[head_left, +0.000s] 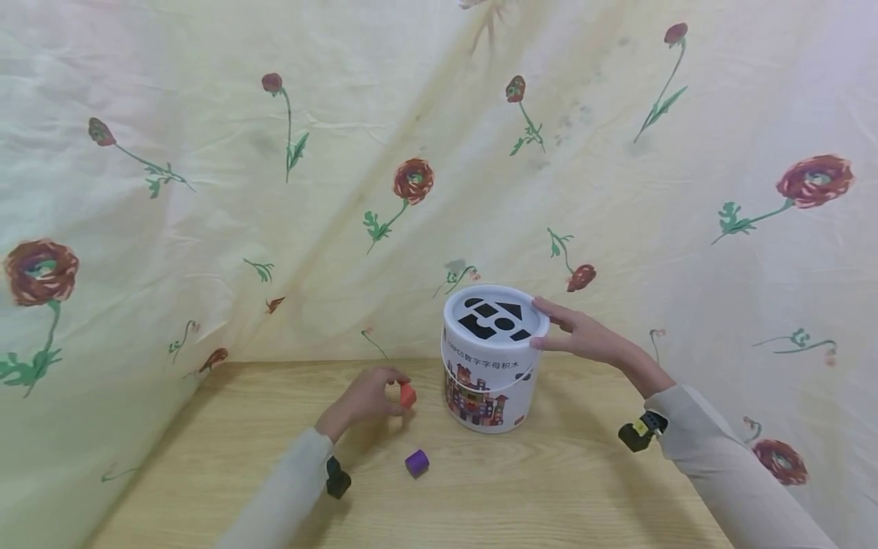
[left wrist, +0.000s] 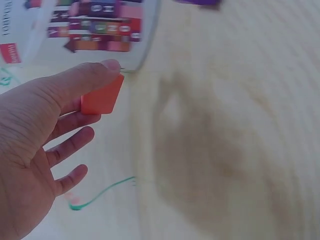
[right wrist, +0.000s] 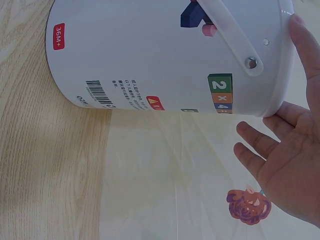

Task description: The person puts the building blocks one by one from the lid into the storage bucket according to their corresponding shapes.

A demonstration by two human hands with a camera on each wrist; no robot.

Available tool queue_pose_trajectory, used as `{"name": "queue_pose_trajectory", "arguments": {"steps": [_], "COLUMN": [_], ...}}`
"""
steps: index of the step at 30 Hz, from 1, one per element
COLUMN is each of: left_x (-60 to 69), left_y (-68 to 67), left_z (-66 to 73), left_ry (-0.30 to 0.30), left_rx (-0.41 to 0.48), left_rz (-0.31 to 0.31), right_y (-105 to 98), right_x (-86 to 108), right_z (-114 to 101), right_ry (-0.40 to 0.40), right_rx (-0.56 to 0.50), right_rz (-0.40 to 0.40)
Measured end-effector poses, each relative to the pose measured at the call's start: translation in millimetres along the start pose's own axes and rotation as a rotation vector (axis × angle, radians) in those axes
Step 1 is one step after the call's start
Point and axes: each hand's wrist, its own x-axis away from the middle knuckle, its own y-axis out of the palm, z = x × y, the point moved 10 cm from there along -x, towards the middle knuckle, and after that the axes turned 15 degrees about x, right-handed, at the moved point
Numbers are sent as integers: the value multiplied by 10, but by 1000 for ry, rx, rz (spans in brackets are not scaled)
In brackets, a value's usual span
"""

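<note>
Between thumb and forefinger my left hand (head_left: 370,393) pinches a red toy block (head_left: 408,395) with flat, angled faces. In the left wrist view the other fingers are spread apart, and the block (left wrist: 103,97) appears just in front of the bucket's printed side. My right hand (head_left: 579,332) rests on the right rim of a white lidded block bucket (head_left: 490,381). Its thumb and fingers touch the lid edge, while two fingers stay off the bucket (right wrist: 135,55) in the right wrist view. Dark shaped openings (head_left: 504,324) mark the lid.
A purple cylinder block (head_left: 417,463) lies on the wooden table (head_left: 521,496), in front of the bucket and nearer to me. Behind the table hangs a flowered cloth (head_left: 329,229). A thin white handle (head_left: 480,390) droops across the bucket's front.
</note>
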Motion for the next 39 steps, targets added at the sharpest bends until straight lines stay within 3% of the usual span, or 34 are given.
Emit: {"name": "queue_pose_trajectory", "arguments": {"steps": [9, 20, 30, 39], "left_x": [-101, -196, -329, -501], "left_y": [-417, -858, -1000, -1002], "left_z": [291, 767, 1140, 1412], "left_ry": [69, 146, 180, 183], "left_rx": [-37, -59, -68, -20], "left_rz": [128, 298, 389, 419], "right_y": [-23, 5, 7, 10], "right_x": [4, -8, -8, -7], "right_z": [-7, 19, 31, 19], "right_ry": [-3, -6, 0, 1], "right_rx": [-6, 1, -3, -5], "right_rz": [0, 1, 0, 2]}}
